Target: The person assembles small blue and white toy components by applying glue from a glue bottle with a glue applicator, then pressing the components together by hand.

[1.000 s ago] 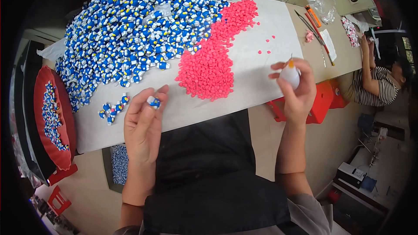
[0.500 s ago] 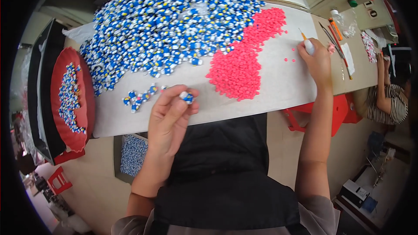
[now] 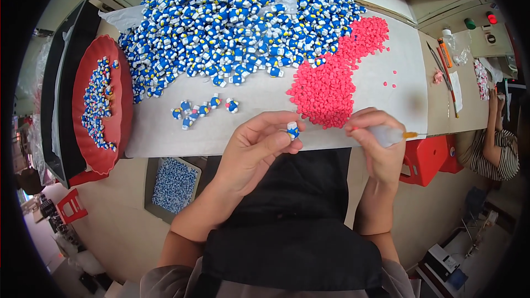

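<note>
My left hand [image 3: 256, 152], fingers curled, pinches a small blue-and-white figurine [image 3: 293, 131] over the table's near edge. In my right hand [image 3: 380, 146] is a white squeeze bottle [image 3: 385, 135], its orange needle tip pointing right. A pinkish spot shows at that hand's thumb and fingertip; whether it is a pink piece I cannot tell. Just beyond my hands lies a heap of small pink pieces [image 3: 320, 91]. A big mound of the blue-and-white figurines [image 3: 232, 22] covers the far table. Several loose figurines [image 3: 193, 113] lie left of my left hand.
A red scalloped tray [image 3: 121, 110] with figurines stands at the left. Tweezers and a brush [image 3: 448, 80] lie at the right beside an orange tube [image 3: 445, 52]. Under the table are a bin of figurines [image 3: 175, 185] and a red stool [image 3: 422, 160]. Another person [image 3: 499, 154] sits far right.
My right hand has come from the table's right side to near my left hand, and the bottle's tip now points right. Another figurine now lies beside the loose group, where my left hand was.
</note>
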Demonstrator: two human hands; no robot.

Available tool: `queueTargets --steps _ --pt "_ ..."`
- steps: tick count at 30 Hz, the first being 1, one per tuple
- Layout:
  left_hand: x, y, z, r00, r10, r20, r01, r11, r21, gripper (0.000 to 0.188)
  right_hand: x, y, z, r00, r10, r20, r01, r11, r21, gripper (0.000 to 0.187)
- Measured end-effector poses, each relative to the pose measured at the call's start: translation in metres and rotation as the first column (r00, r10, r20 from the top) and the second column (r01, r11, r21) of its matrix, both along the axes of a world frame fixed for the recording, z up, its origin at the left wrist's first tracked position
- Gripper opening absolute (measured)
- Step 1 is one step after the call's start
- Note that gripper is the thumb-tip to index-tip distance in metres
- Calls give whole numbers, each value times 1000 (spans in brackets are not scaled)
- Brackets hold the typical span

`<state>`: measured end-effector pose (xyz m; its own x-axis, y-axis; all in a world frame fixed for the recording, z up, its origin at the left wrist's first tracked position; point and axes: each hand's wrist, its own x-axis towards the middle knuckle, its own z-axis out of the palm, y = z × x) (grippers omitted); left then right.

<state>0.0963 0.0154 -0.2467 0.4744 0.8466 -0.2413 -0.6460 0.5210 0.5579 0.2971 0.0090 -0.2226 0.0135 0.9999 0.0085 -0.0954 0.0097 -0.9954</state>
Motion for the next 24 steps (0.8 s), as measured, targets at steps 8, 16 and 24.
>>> queueTargets --steps 8,16,24 --pt "1 -9 1 989 -47 -139 59 995 82 25 -32 -12 -4 991 128 -30 -126 991 47 13" --pt "1 -12 1 972 -61 -228 93 987 132 25 -35 -13 -7 967 98 235 -140 976 167 13" --pt "1 -10 -1 948 -36 -316 136 944 301 23 -31 -11 -7 968 143 206 -170 978 117 13"
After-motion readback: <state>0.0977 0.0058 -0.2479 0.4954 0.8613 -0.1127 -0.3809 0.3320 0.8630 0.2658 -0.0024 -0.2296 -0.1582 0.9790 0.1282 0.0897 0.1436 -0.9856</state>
